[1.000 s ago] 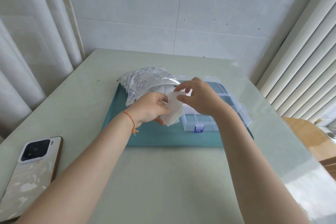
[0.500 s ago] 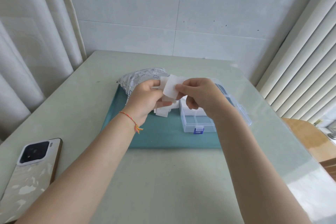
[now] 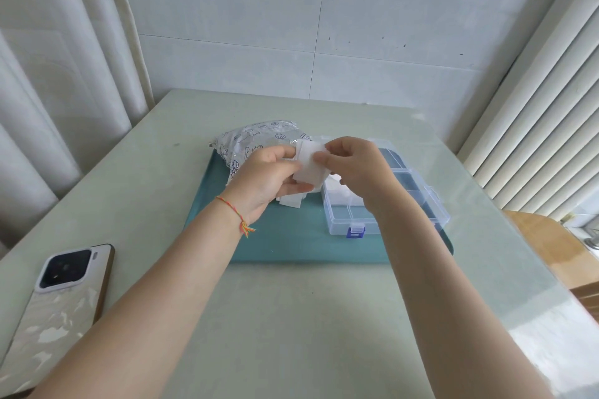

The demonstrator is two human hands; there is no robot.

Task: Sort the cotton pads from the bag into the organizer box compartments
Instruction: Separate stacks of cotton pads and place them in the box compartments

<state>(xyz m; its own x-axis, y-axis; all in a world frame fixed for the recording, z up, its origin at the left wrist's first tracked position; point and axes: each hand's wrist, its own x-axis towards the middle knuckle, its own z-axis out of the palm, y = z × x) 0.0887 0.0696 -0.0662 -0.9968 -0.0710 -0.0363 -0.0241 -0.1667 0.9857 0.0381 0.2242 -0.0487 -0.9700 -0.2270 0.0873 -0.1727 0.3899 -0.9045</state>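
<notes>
A silver printed bag (image 3: 259, 139) lies at the back left of a teal tray (image 3: 291, 243). To its right stands a clear organizer box (image 3: 405, 204) with a blue latch, and white pads fill one of its left compartments. My left hand (image 3: 262, 181) holds a small stack of white cotton pads (image 3: 309, 168) above the tray. My right hand (image 3: 353, 168) pinches the top pad of that stack at its right edge. More pads (image 3: 291, 201) stick out below my left hand.
A phone (image 3: 61, 308) in a pale patterned case lies face down at the table's near left edge. A curtain hangs on the left, vertical blinds on the right, and a wooden surface (image 3: 551, 243) adjoins the table's right side.
Both hands lifted the pad stack up from near the tray. My right hand now pinches the top pad at a higher spot, over the bag's mouth.
</notes>
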